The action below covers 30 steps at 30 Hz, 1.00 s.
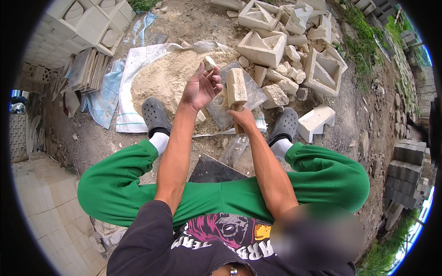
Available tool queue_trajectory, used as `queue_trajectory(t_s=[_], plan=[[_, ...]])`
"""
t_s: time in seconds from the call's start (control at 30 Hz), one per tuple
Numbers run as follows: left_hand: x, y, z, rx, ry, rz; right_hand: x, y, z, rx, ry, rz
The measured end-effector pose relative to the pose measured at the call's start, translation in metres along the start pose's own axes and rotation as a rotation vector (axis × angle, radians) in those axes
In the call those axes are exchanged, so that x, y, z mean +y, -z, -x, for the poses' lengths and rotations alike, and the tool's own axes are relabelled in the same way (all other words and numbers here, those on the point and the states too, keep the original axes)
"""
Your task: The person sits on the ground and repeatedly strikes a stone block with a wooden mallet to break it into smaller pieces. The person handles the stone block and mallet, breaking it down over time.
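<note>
My left hand (202, 89) is raised over the sand-coloured crushed stone (159, 83), palm turned up and fingers curled. A small whitish stone piece (210, 62) sits at its fingertips, between thumb and fingers. In my right hand (242, 117) is the short handle of a wooden mallet, its blocky, dust-covered head (236, 87) pointing away from me. Below the mallet lies a flat grey slab (258, 97), resting on the white woven sack (125, 108) that is spread under the crushed stone. Another pale chunk (200, 117) lies near my left wrist.
Broken pale blocks (262, 48) and rubble are heaped at the far right. A single block (316, 120) lies beside my right shoe (283, 124). Stacked blocks (83, 23), leaning boards (85, 69) and a blue sheet (102, 103) stand or lie at left. Grey bricks (407, 168) are piled at right.
</note>
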<state>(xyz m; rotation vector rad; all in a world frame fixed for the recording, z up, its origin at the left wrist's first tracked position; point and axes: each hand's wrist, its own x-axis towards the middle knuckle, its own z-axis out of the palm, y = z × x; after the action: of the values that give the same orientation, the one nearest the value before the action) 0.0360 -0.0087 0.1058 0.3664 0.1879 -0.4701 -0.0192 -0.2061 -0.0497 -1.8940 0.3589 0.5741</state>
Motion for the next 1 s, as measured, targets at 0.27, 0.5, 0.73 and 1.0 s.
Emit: queue_trajectory(t_s=[0.27, 0.5, 0.73, 1.0], plan=[[-0.015, 0.059, -0.008, 0.556, 0.031, -0.538, -0.015, 0.000, 0.012, -0.063, -0.080, -0.277], [-0.060, 0.132, -0.012, 0.812, -0.070, -1.290, -0.027, -0.004, 0.016, -0.032, -0.090, -0.183], [-0.084, 0.127, -0.016, 0.843, -0.127, -1.538, -0.021, 0.001, 0.003, 0.061, -0.016, 0.149], [-0.074, 0.152, -0.013, 0.744, -0.233, -1.516, -0.100, 0.013, 0.039, 0.133, 0.209, 0.008]])
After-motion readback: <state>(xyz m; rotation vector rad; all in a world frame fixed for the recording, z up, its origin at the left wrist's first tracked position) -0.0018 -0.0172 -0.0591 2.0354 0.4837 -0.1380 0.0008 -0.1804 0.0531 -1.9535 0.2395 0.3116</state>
